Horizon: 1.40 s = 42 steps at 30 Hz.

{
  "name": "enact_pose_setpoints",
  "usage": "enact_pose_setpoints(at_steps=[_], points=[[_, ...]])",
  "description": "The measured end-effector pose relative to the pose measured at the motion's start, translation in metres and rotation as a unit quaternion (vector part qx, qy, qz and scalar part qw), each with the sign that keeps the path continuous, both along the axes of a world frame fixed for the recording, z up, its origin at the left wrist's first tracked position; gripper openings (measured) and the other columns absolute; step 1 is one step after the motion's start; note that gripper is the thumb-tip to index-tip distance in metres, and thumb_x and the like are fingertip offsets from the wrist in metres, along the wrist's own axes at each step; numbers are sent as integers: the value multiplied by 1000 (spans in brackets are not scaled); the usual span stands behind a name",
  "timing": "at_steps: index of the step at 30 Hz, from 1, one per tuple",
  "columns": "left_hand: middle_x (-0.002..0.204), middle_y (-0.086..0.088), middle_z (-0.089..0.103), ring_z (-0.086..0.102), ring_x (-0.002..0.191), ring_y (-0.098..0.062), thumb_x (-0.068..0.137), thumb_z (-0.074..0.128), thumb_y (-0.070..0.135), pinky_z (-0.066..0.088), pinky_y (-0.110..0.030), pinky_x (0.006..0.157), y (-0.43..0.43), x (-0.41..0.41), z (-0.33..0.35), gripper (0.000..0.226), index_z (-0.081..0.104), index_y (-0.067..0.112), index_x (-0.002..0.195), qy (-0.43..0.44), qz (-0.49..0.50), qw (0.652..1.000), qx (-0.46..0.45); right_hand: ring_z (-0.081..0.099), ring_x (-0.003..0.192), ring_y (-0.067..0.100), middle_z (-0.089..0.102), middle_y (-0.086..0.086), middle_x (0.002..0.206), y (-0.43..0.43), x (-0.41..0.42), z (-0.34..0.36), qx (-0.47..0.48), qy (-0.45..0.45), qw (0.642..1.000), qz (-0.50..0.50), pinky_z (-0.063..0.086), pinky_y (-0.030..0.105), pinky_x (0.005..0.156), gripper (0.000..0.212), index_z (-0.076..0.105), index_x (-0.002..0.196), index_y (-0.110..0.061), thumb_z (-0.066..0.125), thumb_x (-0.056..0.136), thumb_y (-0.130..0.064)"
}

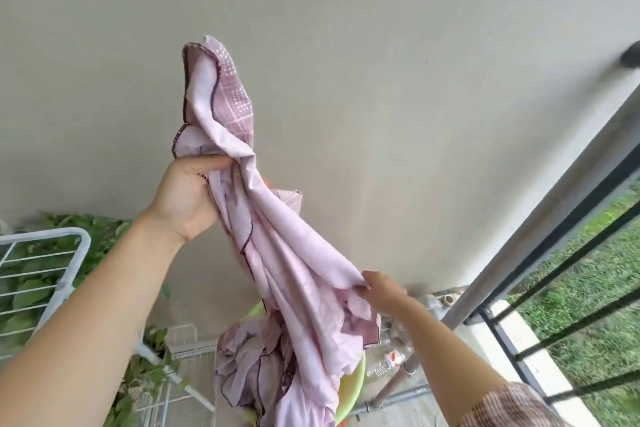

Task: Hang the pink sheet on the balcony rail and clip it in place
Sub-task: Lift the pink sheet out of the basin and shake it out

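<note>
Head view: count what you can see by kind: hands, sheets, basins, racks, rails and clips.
Hands: 2, left hand and right hand
Pink sheet: 1
Green basin: 1
White drying rack: 1
Balcony rail: 1
Clips: 0 in view
Total: 6

Sheet [277, 253] over basin [353, 381]; rack [45, 253] left; rail [554, 191] right.

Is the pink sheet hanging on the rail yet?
No, the left hand and right hand hold the sheet bunched up, apart from the rail on the right.
</note>
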State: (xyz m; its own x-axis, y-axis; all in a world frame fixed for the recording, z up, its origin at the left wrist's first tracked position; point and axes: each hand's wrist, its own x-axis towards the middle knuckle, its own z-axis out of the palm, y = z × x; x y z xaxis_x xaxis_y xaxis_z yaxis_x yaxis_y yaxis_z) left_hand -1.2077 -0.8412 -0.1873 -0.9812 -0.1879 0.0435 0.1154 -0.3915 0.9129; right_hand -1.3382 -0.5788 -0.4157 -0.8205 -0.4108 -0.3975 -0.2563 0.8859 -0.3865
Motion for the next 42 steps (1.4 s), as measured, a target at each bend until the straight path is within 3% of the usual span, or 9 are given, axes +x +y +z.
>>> enact_pose_setpoints(at_steps=[4, 9, 13, 15, 18, 25, 30, 35, 42], points=[[61, 5, 63, 61, 60, -6, 54, 78, 23, 46, -22, 67, -14, 7, -2, 27, 62, 11, 71, 3, 70, 993, -98, 45, 60, 12, 52, 3, 69, -9, -27, 102, -264, 28, 961, -83, 39, 26, 53, 17, 57, 80, -12, 48, 93, -6], [93, 14, 71, 65, 85, 8, 63, 87, 13, 51, -11, 75, 48, -5, -24, 50, 62, 22, 105, -104, -49, 930, -350, 49, 58, 0, 56, -9, 62, -52, 19, 239, -399, 19, 905, 148, 40, 18, 53, 21, 62, 73, -8, 55, 92, -7], [72, 8, 66, 65, 77, -12, 73, 79, 18, 51, -26, 69, 51, -16, -30, 18, 62, 21, 76, -167, 68, 895, -409, 65, 83, 18, 68, 7, 92, -43, 26, 226, -539, -163, 823, 71, 54, 29, 74, 19, 61, 96, -6, 56, 87, 10], [70, 3, 61, 59, 72, -14, 75, 76, 20, 48, -27, 66, 40, -11, -31, 17, 58, 20, 72, -194, 89, 894, -394, 63, 98, 21, 66, 7, 107, -21, 13, 199, -542, -190, 818, 20, 54, 28, 80, 40, 60, 102, -10, 63, 71, 15], [78, 2, 68, 64, 78, -13, 76, 76, 16, 49, -26, 66, 36, -5, -30, 17, 61, 21, 83, -198, 72, 922, -325, 56, 106, 13, 61, -1, 117, -10, 11, 133, -346, -179, 920, 30, 46, 21, 88, 66, 58, 120, -12, 74, 58, 3], [79, 4, 75, 71, 80, -11, 65, 72, 12, 54, -25, 72, 28, -7, 11, 17, 72, 14, 82, -75, 66, 986, -133, 48, 80, 17, 62, 10, 84, -11, 22, 8, -81, -74, 992, -63, 33, 27, 63, 28, 66, 90, -8, 46, 99, -25], [80, 9, 75, 71, 80, -5, 53, 85, 22, 54, -17, 67, -11, -1, 47, 25, 75, 21, 75, 37, 155, 979, -127, 58, 52, 19, 60, 6, 60, -16, -19, 126, -354, -30, 916, -187, 56, 33, 52, 33, 64, 82, -12, 37, 100, -14], [96, 2, 75, 70, 93, -12, 19, 94, 45, 53, -29, 84, 10, -6, 28, 82, 74, 17, 93, -74, 68, 963, -250, 67, 56, 21, 65, 12, 68, -44, 4, 315, -572, 30, 819, 26, 59, 34, 55, 35, 58, 79, -6, 28, 89, 8], [89, 3, 76, 71, 90, -11, 55, 85, 4, 50, -32, 89, 46, -22, 15, 31, 76, 20, 80, -23, 82, 977, -195, 60, 76, 19, 61, 8, 87, -54, 16, 295, -601, -98, 789, 80, 52, 27, 67, 25, 56, 91, -8, 61, 69, 2]])
